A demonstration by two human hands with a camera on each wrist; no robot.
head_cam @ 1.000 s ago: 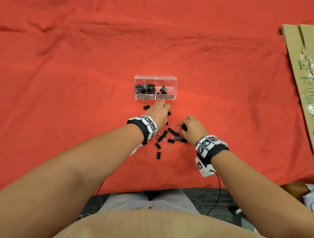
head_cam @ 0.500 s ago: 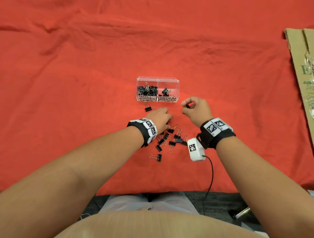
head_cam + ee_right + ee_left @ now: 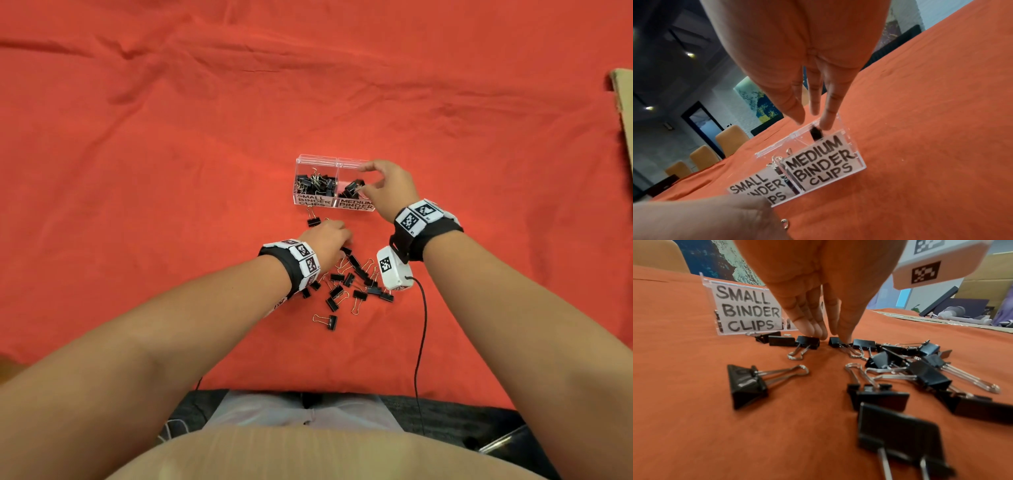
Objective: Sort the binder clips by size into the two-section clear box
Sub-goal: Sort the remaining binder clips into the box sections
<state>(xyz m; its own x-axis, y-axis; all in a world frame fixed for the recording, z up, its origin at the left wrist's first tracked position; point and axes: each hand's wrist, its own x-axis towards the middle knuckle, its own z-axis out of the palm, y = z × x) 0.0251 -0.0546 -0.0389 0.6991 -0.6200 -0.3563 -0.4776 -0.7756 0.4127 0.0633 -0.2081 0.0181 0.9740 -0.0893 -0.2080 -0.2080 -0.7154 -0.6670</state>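
Observation:
The clear two-section box (image 3: pixel 317 158) stands on the red cloth, with small clips in its left section and medium clips in its right. My right hand (image 3: pixel 364 178) hovers over the right section, labelled MEDIUM BINDER CLIPS (image 3: pixel 824 162). Its fingers (image 3: pixel 826 125) are straight and spread, and a black clip (image 3: pixel 816 134) sits just under them inside the box. My left hand (image 3: pixel 337 236) reaches down at the far end of the loose pile of clips (image 3: pixel 352 281). In the left wrist view its fingertips (image 3: pixel 813 332) touch one small clip (image 3: pixel 808 342) and the thumb rests on another (image 3: pixel 835 342).
One clip (image 3: pixel 313 219) lies just in front of the box, another (image 3: pixel 329 322) nearest me. The white wrist camera unit (image 3: pixel 392 269) and its cable (image 3: pixel 423 325) hang over the pile's right side. Cardboard (image 3: pixel 623 102) lies at the far right. The table's front edge (image 3: pixel 308 392) is close to my body.
My right hand has carried a clip from the pile up to the box's medium section and spread its fingers there. My left hand has drawn back slightly from the box onto the pile.

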